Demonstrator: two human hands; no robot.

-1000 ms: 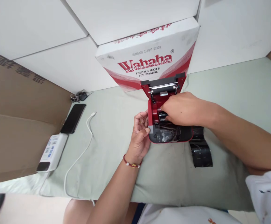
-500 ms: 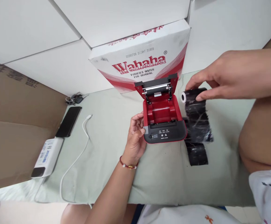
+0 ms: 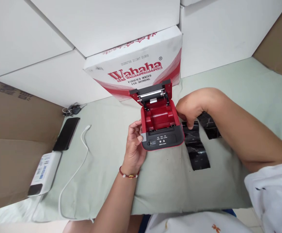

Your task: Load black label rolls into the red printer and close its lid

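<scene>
On my left, a cardboard box (image 3: 22,129) with dark printed characters stands near a blue-lettered power bank (image 3: 45,173) on the green-clothed surface (image 3: 160,184). My left hand (image 3: 135,149) curls closed on the open printer (image 3: 162,139), before white panels (image 3: 131,22) and a carton (image 3: 143,72) reading "Wahaha®, PURIFIED WATER FOR DRINKING". My half-curled right hand (image 3: 191,106) meets a black strip (image 3: 198,153), its grip unclear.

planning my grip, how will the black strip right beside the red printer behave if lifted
The black strip lies in waves, so it is probably floppy. Its glossy shine suggests a slippery surface. Looking thin, it is likely light.
</scene>
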